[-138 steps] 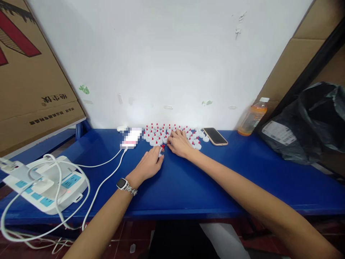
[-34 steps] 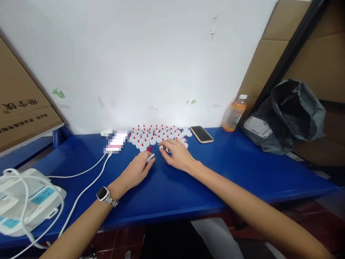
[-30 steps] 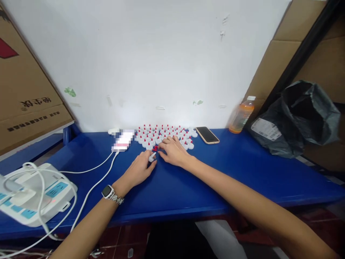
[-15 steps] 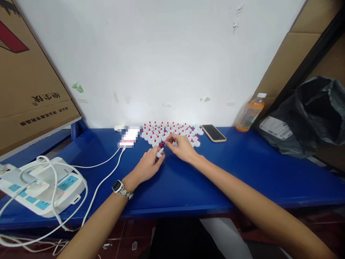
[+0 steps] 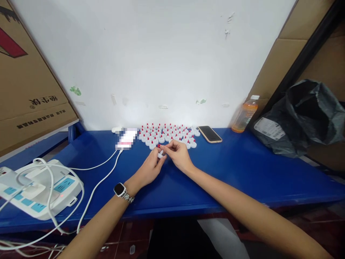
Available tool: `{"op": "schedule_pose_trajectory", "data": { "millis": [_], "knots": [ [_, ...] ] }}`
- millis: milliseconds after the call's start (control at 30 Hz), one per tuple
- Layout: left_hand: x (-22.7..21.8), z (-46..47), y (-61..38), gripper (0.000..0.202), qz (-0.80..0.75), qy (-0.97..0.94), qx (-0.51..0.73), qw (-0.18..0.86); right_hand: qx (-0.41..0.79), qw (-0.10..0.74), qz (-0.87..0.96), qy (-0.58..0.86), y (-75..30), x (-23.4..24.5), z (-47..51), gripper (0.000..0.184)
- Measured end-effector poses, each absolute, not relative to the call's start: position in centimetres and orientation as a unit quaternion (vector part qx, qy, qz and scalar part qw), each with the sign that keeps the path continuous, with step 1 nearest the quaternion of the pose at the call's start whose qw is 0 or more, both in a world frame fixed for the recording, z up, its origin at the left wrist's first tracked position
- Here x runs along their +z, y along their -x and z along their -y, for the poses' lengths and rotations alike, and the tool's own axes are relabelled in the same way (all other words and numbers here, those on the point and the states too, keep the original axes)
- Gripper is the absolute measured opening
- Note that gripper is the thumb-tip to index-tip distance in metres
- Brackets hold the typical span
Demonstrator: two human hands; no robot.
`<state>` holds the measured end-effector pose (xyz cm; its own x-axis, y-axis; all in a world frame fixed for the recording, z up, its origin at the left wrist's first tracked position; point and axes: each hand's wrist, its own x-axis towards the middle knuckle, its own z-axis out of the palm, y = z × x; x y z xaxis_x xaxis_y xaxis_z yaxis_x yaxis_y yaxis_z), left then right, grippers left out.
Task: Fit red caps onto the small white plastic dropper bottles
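Several small white caps with red tips (image 5: 168, 133) stand packed in rows on the blue table (image 5: 231, 169), near the wall. My left hand (image 5: 150, 168), a watch on its wrist, pinches a small white cap (image 5: 160, 155) just in front of the rows. My right hand (image 5: 178, 154) meets it from the right, fingertips pinched on a tiny red piece (image 5: 159, 146) right at the white cap. Both hands hover together slightly above the table.
A phone on a white cable (image 5: 125, 139) lies left of the caps, a dark phone (image 5: 210, 133) to their right. A white power strip (image 5: 40, 187) sits at the left, an orange drink bottle (image 5: 244, 115) and a black bag (image 5: 304, 118) at the right. Cardboard boxes (image 5: 29, 90) flank the wall.
My right hand has drawn back from the rows of caps and come together with my left hand, which has lifted its white cap slightly to meet it.
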<state>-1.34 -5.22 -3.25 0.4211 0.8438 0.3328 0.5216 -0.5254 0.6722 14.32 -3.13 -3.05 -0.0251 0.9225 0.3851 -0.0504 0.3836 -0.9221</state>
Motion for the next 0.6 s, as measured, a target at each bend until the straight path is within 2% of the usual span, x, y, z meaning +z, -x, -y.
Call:
{"op": "schedule_pose_trajectory", "data": {
  "millis": [200,333,433,500,600],
  "knots": [
    [-3.0,5.2,0.8,0.028,-0.401,-0.797,0.375,0.251,0.351,0.600,0.610,0.379,-13.5,-2.5,4.2,0.026],
    [-3.0,5.0,1.0,0.041,-0.404,-0.796,0.381,0.242,0.338,0.567,0.655,0.368,-14.4,-1.5,3.3,0.018],
    [-3.2,4.7,1.6,0.052,-0.429,-0.792,0.384,0.205,0.247,0.534,0.701,0.404,-16.1,-0.4,1.5,0.011],
    [-3.2,4.6,2.1,0.044,-0.436,-0.795,0.379,0.186,0.172,0.494,0.743,0.417,-17.0,0.4,0.1,0.005],
    [-3.0,4.7,2.5,0.027,-0.443,-0.799,0.366,0.177,0.091,0.380,0.818,0.422,-17.4,1.1,-1.5,0.006]
  ]
}}
